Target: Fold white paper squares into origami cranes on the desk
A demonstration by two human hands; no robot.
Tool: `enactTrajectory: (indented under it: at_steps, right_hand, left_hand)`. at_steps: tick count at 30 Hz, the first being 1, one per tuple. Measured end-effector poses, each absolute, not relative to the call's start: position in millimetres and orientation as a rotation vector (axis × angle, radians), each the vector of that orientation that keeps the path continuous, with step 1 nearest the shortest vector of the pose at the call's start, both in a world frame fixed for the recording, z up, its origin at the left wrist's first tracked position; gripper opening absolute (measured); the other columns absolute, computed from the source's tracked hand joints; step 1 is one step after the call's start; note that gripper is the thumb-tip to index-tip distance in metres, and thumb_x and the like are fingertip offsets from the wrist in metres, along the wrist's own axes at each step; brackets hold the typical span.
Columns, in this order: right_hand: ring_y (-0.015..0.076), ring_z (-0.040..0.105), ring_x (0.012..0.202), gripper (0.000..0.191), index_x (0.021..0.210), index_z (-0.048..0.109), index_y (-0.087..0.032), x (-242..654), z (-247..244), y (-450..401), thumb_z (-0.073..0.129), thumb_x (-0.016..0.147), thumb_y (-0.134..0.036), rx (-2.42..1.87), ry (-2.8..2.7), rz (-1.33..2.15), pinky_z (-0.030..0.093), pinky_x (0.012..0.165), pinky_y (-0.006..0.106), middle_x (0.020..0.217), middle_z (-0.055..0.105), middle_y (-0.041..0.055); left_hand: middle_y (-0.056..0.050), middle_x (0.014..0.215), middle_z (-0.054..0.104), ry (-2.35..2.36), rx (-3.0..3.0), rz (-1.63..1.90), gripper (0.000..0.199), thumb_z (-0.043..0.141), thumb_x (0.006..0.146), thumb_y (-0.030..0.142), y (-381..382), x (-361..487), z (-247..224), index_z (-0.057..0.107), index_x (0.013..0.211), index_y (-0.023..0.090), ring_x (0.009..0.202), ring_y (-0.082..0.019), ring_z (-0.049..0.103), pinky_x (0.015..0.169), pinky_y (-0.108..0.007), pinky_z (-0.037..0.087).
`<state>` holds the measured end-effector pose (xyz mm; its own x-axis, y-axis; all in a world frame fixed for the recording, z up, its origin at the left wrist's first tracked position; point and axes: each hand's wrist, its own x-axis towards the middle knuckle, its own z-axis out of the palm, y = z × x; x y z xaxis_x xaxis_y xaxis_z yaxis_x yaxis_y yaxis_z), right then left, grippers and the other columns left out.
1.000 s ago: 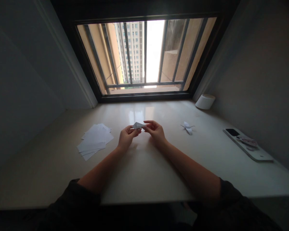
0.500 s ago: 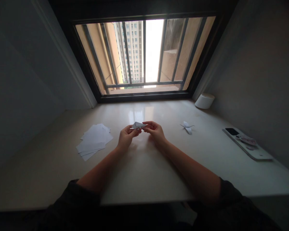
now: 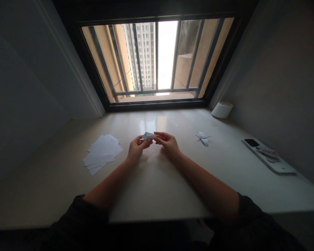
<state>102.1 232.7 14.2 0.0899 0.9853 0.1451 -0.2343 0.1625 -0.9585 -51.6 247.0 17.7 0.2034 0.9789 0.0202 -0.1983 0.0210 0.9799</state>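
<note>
A small piece of folded white paper (image 3: 148,135), pointed in shape, is held between both hands above the middle of the white ledge (image 3: 157,188). My left hand (image 3: 136,148) pinches its left side, thumb in front. Gripping the narrow right end are the thumb and fingers of my right hand (image 3: 169,143). Fingertips cover parts of the folds. To the right lies a finished-looking paper crane (image 3: 203,138), apart from my hands. Several loose sheets of white paper (image 3: 102,153) overlap in a pile left of my left hand.
A white phone (image 3: 269,157) lies at the right by the wall. In the back right corner stands a white roll-shaped object (image 3: 222,109). A dark-framed window (image 3: 157,105) with bars closes off the far side.
The folded paper has shifted slightly left and turned a little in my fingers. Both hands keep their hold, and everything else stays in place.
</note>
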Motion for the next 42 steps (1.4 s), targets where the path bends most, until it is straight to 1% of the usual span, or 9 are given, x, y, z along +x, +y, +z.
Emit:
enactTrajectory:
  at_steps: [5, 8, 13, 15, 20, 26, 30, 36, 42]
  right_hand:
    - [0.0140, 0.058, 0.058, 0.036, 0.084, 0.071, -0.018, 103.6, 6.9, 236.7, 0.078, 0.056, -0.040, -0.993, -0.988, 1.137, 0.047, 0.061, 0.030, 0.066, 0.069, 0.0035]
    - [0.0147, 0.059, 0.059, 0.034, 0.081, 0.071, -0.017, 104.2, 7.2, 237.4, 0.079, 0.055, -0.038, -0.986, -1.022, 1.128, 0.047, 0.063, 0.031, 0.066, 0.069, 0.0041]
    - [0.0166, 0.062, 0.064, 0.036, 0.085, 0.071, -0.018, 103.8, 10.1, 235.4, 0.078, 0.057, -0.040, -0.979, -1.127, 1.105, 0.049, 0.065, 0.031, 0.068, 0.069, 0.0036]
    - [0.0174, 0.063, 0.064, 0.038, 0.087, 0.070, -0.018, 104.2, 9.7, 235.1, 0.076, 0.059, -0.042, -1.022, -1.145, 1.087, 0.049, 0.063, 0.031, 0.066, 0.069, 0.0034]
    - [0.0166, 0.062, 0.062, 0.034, 0.074, 0.070, -0.016, 107.0, 7.6, 235.7, 0.074, 0.060, -0.046, -1.120, -1.153, 1.114, 0.045, 0.055, 0.027, 0.068, 0.069, 0.0059]
    - [0.0153, 0.060, 0.058, 0.033, 0.074, 0.072, -0.016, 109.2, 5.6, 235.8, 0.073, 0.061, -0.047, -1.142, -1.161, 1.109, 0.041, 0.050, 0.026, 0.069, 0.070, 0.0057]
    - [0.0140, 0.058, 0.058, 0.030, 0.072, 0.072, -0.017, 111.3, 7.5, 235.6, 0.071, 0.063, -0.045, -1.113, -1.196, 1.104, 0.041, 0.054, 0.026, 0.067, 0.069, 0.0043]
    - [0.0156, 0.060, 0.062, 0.029, 0.073, 0.070, -0.017, 113.4, 8.4, 236.4, 0.066, 0.069, -0.046, -1.106, -1.269, 1.085, 0.042, 0.058, 0.027, 0.067, 0.069, 0.0043]
    - [0.0188, 0.063, 0.068, 0.025, 0.073, 0.067, -0.020, 110.8, 1.9, 235.7, 0.058, 0.077, -0.043, -1.198, -1.359, 0.798, 0.046, 0.064, 0.030, 0.068, 0.068, 0.0036]
  left_hand:
    - [-0.010, 0.083, 0.072, 0.914, 1.261, 1.123, 0.043, 0.075, 0.063, 0.041, 245.2, -50.5, 17.0, 0.064, 0.093, 0.013, 0.083, -0.023, 0.067, 0.079, -0.036, 0.049]
    - [-0.011, 0.084, 0.071, 0.920, 1.330, 1.094, 0.043, 0.075, 0.063, 0.041, 244.2, -51.8, 17.8, 0.065, 0.094, 0.013, 0.082, -0.022, 0.067, 0.076, -0.034, 0.049]
    - [-0.011, 0.080, 0.071, 0.959, 1.323, 1.092, 0.040, 0.072, 0.066, 0.046, 244.1, -53.5, 19.8, 0.068, 0.087, 0.012, 0.077, -0.022, 0.067, 0.071, -0.032, 0.050]
    - [-0.010, 0.079, 0.071, 0.975, 1.318, 1.103, 0.040, 0.072, 0.065, 0.047, 244.1, -53.5, 20.5, 0.069, 0.086, 0.012, 0.076, -0.022, 0.067, 0.069, -0.032, 0.050]
    - [-0.010, 0.077, 0.071, 1.015, 1.350, 1.109, 0.037, 0.071, 0.067, 0.045, 244.4, -53.4, 21.2, 0.070, 0.084, 0.013, 0.075, -0.022, 0.067, 0.066, -0.030, 0.049]
    - [-0.011, 0.077, 0.072, 1.024, 1.361, 1.101, 0.037, 0.071, 0.067, 0.047, 246.6, -55.1, 17.9, 0.070, 0.083, 0.013, 0.075, -0.023, 0.068, 0.066, -0.031, 0.049]
    - [-0.011, 0.078, 0.072, 0.998, 1.361, 1.089, 0.038, 0.071, 0.067, 0.046, 248.3, -56.6, 16.5, 0.070, 0.084, 0.012, 0.076, -0.023, 0.068, 0.072, -0.035, 0.050]
    - [-0.010, 0.075, 0.071, 1.003, 1.319, 1.087, 0.037, 0.073, 0.065, 0.045, 247.4, -55.5, 17.2, 0.069, 0.081, 0.012, 0.072, -0.022, 0.068, 0.071, -0.035, 0.051]
    - [-0.010, 0.076, 0.072, 0.982, 1.290, 1.102, 0.040, 0.072, 0.065, 0.048, 245.3, -51.7, 16.0, 0.069, 0.081, 0.012, 0.072, -0.023, 0.068, 0.073, -0.037, 0.053]
